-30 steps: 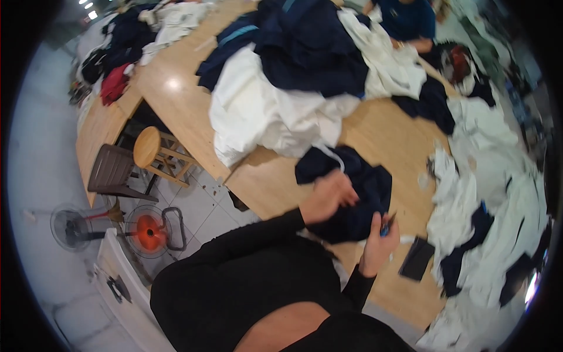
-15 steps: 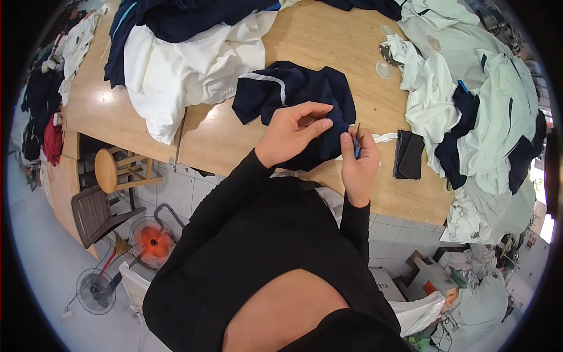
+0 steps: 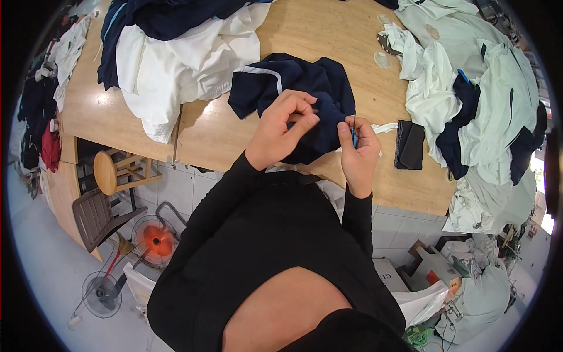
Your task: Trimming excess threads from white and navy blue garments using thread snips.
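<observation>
A navy garment (image 3: 319, 79) with a pale stripe lies bunched on the wooden table in front of me. Its near part is raised between my hands. My left hand (image 3: 282, 124) is closed, thumb and fingers pinching the navy cloth on its left side. At the garment's right edge, my right hand (image 3: 360, 154) is curled round small blue-handled thread snips (image 3: 354, 137), whose thin dark tip points up and away from me. The thumb of that hand also touches the cloth edge. Most of the snips is hidden by the fingers.
White garments (image 3: 182, 70) and navy ones (image 3: 176, 17) are heaped at the far left. A large pile of pale garments (image 3: 492, 117) covers the table's right side. Near it lie a dark folded cloth piece (image 3: 409, 145) and a white strip (image 3: 385, 128). A wooden stool (image 3: 107, 172) stands lower left.
My left hand has shifted left along the cloth, widening the gap between my hands. The right hand stays at the garment's edge with the snips. The whole view has moved slightly.
</observation>
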Action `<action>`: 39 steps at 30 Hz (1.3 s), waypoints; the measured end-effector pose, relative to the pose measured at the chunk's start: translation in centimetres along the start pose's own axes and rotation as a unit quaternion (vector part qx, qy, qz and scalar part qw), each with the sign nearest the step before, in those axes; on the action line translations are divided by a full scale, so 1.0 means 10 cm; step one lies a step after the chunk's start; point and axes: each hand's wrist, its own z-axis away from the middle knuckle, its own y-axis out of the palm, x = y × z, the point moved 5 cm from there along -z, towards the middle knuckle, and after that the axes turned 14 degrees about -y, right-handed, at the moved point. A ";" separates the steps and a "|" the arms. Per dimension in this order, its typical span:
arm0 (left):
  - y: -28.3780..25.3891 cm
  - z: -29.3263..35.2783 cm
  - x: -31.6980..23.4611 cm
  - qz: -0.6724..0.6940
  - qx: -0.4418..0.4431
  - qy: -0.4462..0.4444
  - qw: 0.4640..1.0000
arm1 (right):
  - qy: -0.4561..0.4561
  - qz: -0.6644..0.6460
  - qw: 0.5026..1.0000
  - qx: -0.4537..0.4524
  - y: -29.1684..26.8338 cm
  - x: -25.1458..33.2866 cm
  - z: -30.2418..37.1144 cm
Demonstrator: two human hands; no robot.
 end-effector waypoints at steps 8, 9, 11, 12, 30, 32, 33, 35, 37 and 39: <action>-0.01 0.05 -0.01 -0.218 -0.047 0.102 0.969 | 0.019 0.010 0.999 0.036 0.00 -0.06 0.07; -0.01 0.07 -0.06 -0.255 -0.061 0.153 0.953 | 0.018 0.019 0.999 0.032 0.00 -0.07 0.07; 0.00 0.06 -0.07 -0.241 -0.044 0.135 0.960 | 0.014 0.018 1.000 0.015 0.01 -0.08 0.04; 0.01 0.06 -0.08 -0.227 -0.028 0.115 0.967 | 0.011 0.017 1.000 -0.002 0.00 -0.08 0.03; 0.02 0.06 0.22 0.368 0.092 -0.245 0.892 | -0.173 0.311 0.934 0.025 0.15 0.48 0.23; 0.04 0.07 0.21 0.356 0.083 -0.245 0.898 | -0.195 0.331 0.922 0.042 0.20 0.46 0.21; 0.06 0.08 0.20 0.352 0.088 -0.238 0.901 | -0.225 0.324 0.918 0.033 0.22 0.46 0.20; 0.06 0.10 0.19 0.347 0.092 -0.232 0.904 | -0.230 0.310 0.922 0.032 0.27 0.43 0.13; 0.06 0.09 0.16 0.308 0.100 -0.217 0.921 | -0.237 0.297 0.925 0.033 0.27 0.42 0.10; 0.06 0.10 0.15 0.299 0.098 -0.209 0.926 | -0.240 0.282 0.927 0.053 0.26 0.38 0.12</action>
